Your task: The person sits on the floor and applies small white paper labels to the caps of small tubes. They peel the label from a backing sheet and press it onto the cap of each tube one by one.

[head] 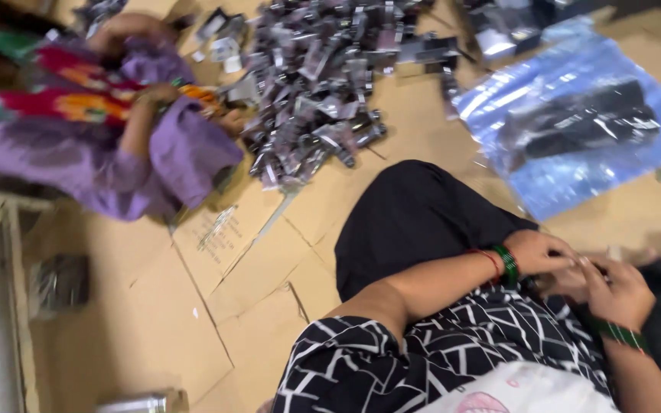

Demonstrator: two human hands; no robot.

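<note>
My left hand [542, 251] and my right hand [623, 292] meet at the lower right, over my lap in black trousers [411, 222]. Both wrists wear green bangles, and the left also has a red thread. The fingers curl toward each other and touch. The blur hides whether anything small sits between them. A large heap of small dark wrapped pieces [319, 84] lies on the cardboard floor well ahead of my hands.
Another person in a purple garment [116, 153] with a bright scarf sits at the upper left, hands at the heap's edge. A blue plastic bag [575, 130] holding black items lies at the upper right. Flattened cardboard [216, 291] covers the floor.
</note>
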